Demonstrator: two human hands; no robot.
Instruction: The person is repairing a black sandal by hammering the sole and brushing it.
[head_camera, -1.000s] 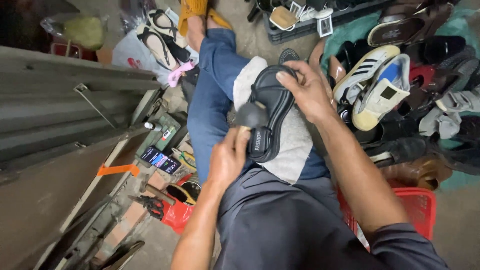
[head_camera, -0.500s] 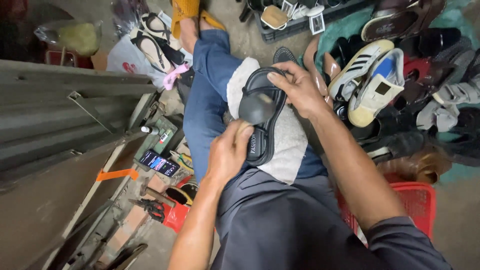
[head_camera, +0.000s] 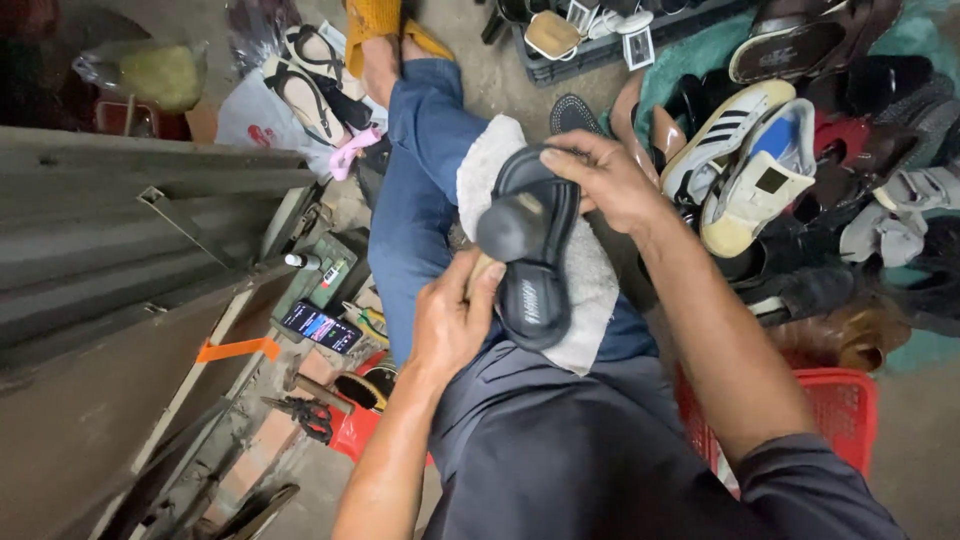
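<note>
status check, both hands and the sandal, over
Left hand grips a hammer, head over the black sandal. Right hand steadies the sandal on a white cloth. Nothing in the way.

Dark grey shirt (head_camera: 580, 450), sleeves (head_camera: 810, 490) pushed up past forearms; blue jeans (head_camera: 415, 200); mustard-yellow sandal (head_camera: 375, 20) on foot.

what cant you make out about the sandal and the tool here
Head view only:
- Tool handle: wrapped inside the left hand; only the blurred dark brush head shows.
- Black sandal toe end: covered by the right hand.
- Sandal underside: turned down against the grey cloth.
- Phone screen: too small.
</note>
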